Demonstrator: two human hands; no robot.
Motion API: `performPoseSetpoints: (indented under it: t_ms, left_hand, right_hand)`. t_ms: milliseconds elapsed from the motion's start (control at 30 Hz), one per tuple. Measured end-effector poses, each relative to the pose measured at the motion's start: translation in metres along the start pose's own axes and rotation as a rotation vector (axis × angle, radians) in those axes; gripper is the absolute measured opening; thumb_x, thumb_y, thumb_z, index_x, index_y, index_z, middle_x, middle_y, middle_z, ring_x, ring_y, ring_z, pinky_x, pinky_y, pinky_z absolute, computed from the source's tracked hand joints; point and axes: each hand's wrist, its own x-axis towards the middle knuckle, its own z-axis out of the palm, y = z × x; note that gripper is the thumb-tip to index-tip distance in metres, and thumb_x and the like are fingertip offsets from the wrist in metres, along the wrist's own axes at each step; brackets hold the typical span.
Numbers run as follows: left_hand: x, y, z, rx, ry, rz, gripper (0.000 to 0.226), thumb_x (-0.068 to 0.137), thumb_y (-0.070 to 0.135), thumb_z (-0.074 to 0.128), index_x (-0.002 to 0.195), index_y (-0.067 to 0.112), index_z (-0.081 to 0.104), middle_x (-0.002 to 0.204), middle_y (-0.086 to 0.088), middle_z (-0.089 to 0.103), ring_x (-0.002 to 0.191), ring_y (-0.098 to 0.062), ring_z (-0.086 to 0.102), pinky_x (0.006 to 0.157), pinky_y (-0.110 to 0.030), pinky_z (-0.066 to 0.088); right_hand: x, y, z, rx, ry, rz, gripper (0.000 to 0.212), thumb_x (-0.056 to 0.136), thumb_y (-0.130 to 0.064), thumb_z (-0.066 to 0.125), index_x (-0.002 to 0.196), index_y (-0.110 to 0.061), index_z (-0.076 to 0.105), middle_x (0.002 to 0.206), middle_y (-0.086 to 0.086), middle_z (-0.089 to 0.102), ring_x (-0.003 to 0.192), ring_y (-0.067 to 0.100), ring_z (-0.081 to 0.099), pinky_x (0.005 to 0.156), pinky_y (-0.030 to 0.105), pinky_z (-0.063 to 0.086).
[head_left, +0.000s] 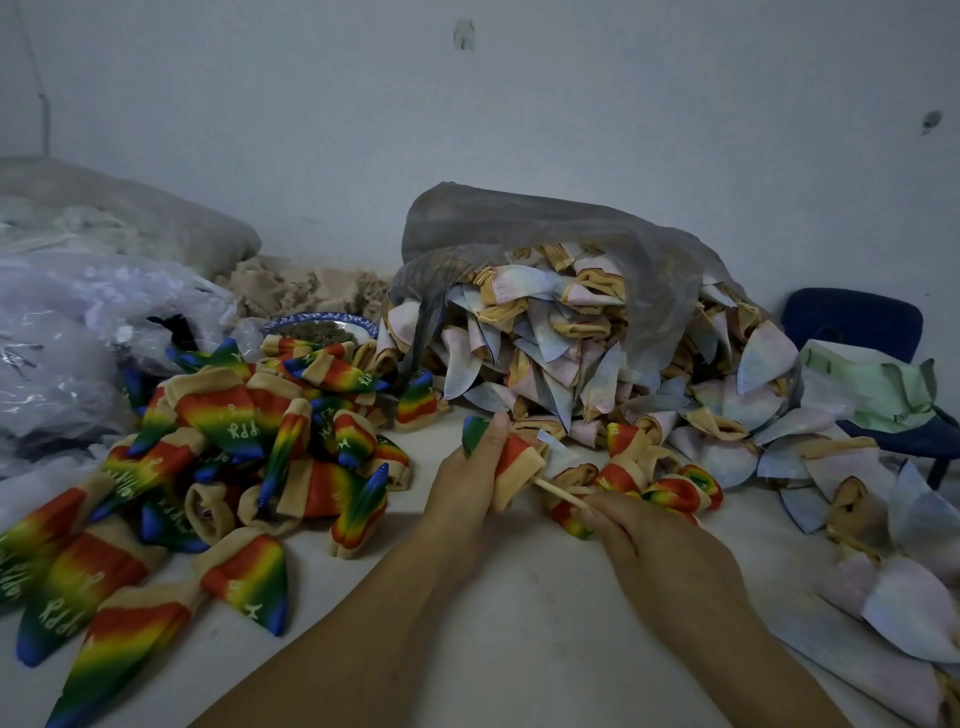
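Note:
My left hand (470, 475) grips a rainbow-coloured fabric cone (511, 454) with a beige cuff, its green-blue tip pointing up and left. A thin wooden stick (558, 492) goes into the cone's open beige end. My right hand (660, 551) holds the stick's near end in curled fingers. Both hands are above the white table (519, 597), in the middle of the view.
A pile of rainbow cones (234, 467) covers the table's left. A grey plastic bag (545, 249) spills several pale inside-out cones (545, 353) at centre and right. A few more rainbow cones (670, 488) lie just beyond my right hand. A blue-rimmed plate (319, 327), clear plastic bags (78, 338) and a blue chair (857, 322) stand behind.

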Motion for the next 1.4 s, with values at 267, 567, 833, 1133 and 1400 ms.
performPoseSetpoints:
  t_ms: [267,567,833,1133,1400]
  left_hand:
    - [0.003,-0.005,0.014,0.014,0.012,0.055,0.059,0.098,0.056,0.042,0.058,0.031,0.076,0.063,0.01,0.071,0.053,-0.005,0.055,0.059,-0.025,0.04]
    - [0.003,-0.015,0.02,0.077,-0.016,0.117,0.054,0.1,0.054,0.039,0.078,0.017,0.072,0.061,0.011,0.07,0.05,0.005,0.06,0.049,-0.013,0.043]
    - [-0.004,-0.007,0.013,-0.029,-0.009,0.074,0.064,0.07,0.077,0.037,0.09,0.024,0.067,0.072,0.01,0.074,0.07,-0.002,0.068,0.061,-0.015,0.048]
    - [-0.005,-0.007,0.011,0.061,-0.062,-0.012,0.054,0.086,0.064,0.056,0.094,0.014,0.076,0.086,-0.004,0.075,0.085,-0.019,0.065,0.078,-0.029,0.048]
    - [-0.01,0.0,0.021,0.191,-0.101,0.025,0.056,0.102,0.05,0.033,0.084,0.021,0.077,0.055,0.01,0.066,0.059,-0.009,0.056,0.053,-0.019,0.04]
  right_hand:
    - [-0.009,-0.027,0.019,0.348,-0.127,0.162,0.024,0.1,-0.041,0.035,0.089,-0.037,0.055,0.086,-0.012,0.061,0.079,0.003,0.053,0.066,0.023,0.044]
    - [-0.01,-0.036,0.025,0.713,-0.186,0.322,0.031,0.1,-0.037,0.039,0.081,-0.033,0.064,0.065,-0.013,0.056,0.058,0.003,0.048,0.05,0.016,0.036]
    - [-0.003,-0.011,0.015,0.107,0.034,0.086,0.028,0.098,-0.05,0.03,0.112,-0.045,0.053,0.08,-0.015,0.056,0.075,0.003,0.051,0.062,0.025,0.046]
    - [0.005,0.009,-0.006,-0.028,0.047,-0.086,0.024,0.097,-0.049,0.033,0.108,-0.048,0.054,0.085,-0.022,0.053,0.079,0.0,0.05,0.06,0.011,0.033]
    - [-0.002,-0.018,0.025,0.442,-0.048,0.16,0.02,0.1,-0.035,0.041,0.088,-0.035,0.058,0.092,-0.011,0.062,0.084,0.004,0.053,0.068,0.024,0.042]
